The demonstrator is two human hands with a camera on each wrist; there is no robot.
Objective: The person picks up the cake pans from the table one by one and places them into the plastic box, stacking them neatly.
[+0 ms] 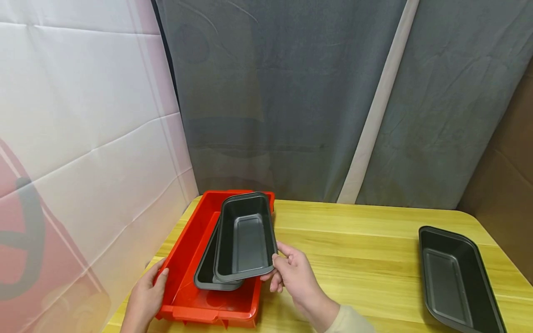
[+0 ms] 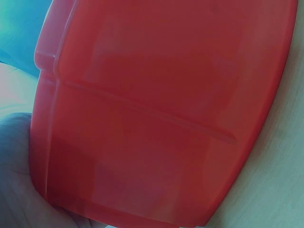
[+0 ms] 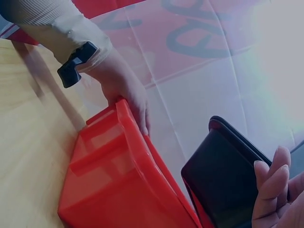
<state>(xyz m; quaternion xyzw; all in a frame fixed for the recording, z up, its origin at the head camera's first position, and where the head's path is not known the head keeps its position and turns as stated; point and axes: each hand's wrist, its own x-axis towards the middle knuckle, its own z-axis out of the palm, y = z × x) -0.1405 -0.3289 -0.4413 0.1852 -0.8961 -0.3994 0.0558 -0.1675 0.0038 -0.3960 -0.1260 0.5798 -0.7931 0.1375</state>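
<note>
A black loaf pan is tilted above the red plastic bin, its near right corner pinched between the thumb and fingers of my right hand. Beneath it lies a second loaf pan inside the bin, mostly covered by the first. My left hand grips the bin's left rim near the front corner, thumb over the edge. In the right wrist view the fingers press on the side of the held pan, close over the bin wall.
A third loaf pan sits by itself at the right end of the wooden table. A white printed sheet rises along the left side, a grey curtain hangs behind, and a brown panel borders the right.
</note>
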